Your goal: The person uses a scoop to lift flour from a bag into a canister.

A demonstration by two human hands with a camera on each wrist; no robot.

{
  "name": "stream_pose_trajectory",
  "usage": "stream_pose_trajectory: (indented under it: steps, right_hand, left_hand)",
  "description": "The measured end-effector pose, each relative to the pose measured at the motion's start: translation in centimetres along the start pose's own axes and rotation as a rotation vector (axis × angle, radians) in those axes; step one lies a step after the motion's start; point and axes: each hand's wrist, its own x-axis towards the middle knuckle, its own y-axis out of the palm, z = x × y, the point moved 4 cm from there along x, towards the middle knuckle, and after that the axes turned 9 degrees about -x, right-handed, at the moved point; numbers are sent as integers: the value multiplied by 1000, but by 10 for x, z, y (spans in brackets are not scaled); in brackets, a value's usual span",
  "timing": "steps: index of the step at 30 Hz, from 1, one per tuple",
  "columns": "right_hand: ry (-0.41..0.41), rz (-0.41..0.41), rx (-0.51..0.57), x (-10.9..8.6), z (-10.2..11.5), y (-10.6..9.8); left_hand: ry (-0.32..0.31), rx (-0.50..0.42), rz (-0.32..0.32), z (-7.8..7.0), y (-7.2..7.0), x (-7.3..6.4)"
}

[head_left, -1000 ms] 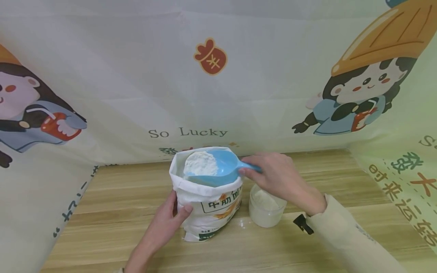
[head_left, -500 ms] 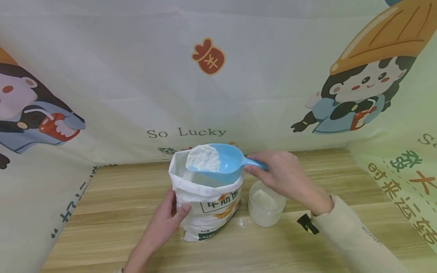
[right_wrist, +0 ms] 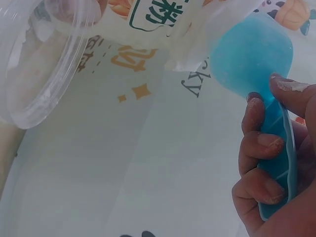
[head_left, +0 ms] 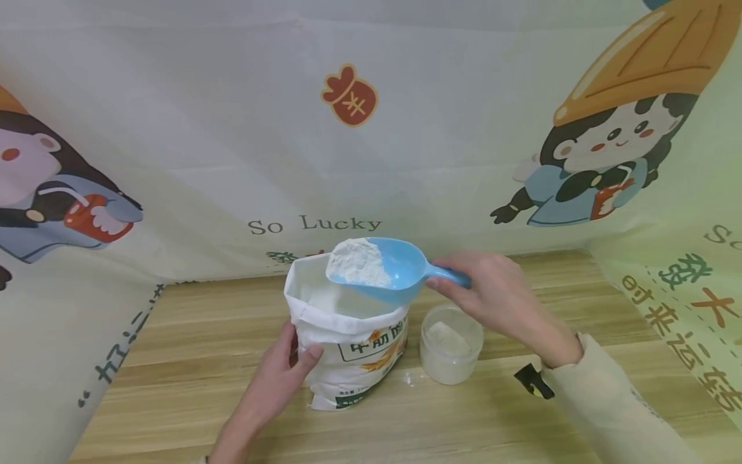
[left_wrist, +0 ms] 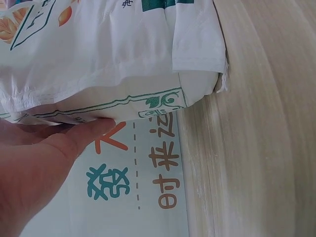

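The right hand [head_left: 504, 296] grips a scoop [head_left: 408, 265] of powder [head_left: 359, 261] over the bag [head_left: 356, 370] the left hand [head_left: 281, 364] holds; a jar [head_left: 451, 361] stands between bag and table's [head_left: 203, 335] right edge.

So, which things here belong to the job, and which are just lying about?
Likely the job:
blue scoop of white powder, in the right hand
white bag, held by the left hand
clear jar holding powder, beside the bag

Likely just there:
printed cloth backdrop
unidentifiable black item by the right sleeve
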Motion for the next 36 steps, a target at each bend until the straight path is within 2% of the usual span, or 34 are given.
stream_pose_trajectory:
  steps: [10,18,36]
  right_hand:
    - [-5,-52,9,-13,-11,-15]
    - [5,-75,-13,-29,-27,-27]
    - [11,-118,-54,-69,-54,-42]
  left_hand:
    - [16,6,1,1,2,1]
    - [34,-8,7,-3,6,0]
    - [50,26,-7,-3,6,0]
